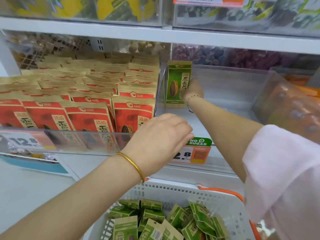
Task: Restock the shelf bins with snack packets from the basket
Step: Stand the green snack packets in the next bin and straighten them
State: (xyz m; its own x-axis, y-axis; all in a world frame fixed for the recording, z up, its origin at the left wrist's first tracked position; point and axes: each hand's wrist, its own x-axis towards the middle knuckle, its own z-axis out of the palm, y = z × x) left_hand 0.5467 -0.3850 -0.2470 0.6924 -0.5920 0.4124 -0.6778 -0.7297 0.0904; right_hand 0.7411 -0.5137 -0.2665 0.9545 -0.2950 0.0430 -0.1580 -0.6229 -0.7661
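Red packets (pixel 86 116) fill the neighbouring bin, left of the left hand, in packed rows; that section looks fully stocked.

Left hand (pixel 161 135): knuckles up, fingers curled over the front lip of the clear bin (pixel 233 87), apparently steadying it. Fingertips are hidden behind the lip. A price tag (pixel 192 153) sits just below and right of this hand.

Beyond the left hand, deep in the clear bin, one green packet (pixel 176 80) stands upright against the bin's left wall. Right hand (pixel 194 90) is at the packet's right edge, fingers closed on it, holding it vertical; the exact finger layout is too small to read.

To the right of the right hand the bin floor shows no other packets.

Below both forearms, the white basket (pixel 173 189) holds a loose heap of green packets (pixel 155 222).

Judgement: restocking has barely begun. The first packet is being seated in the bin, and nearly the whole basket load remains to be moved.
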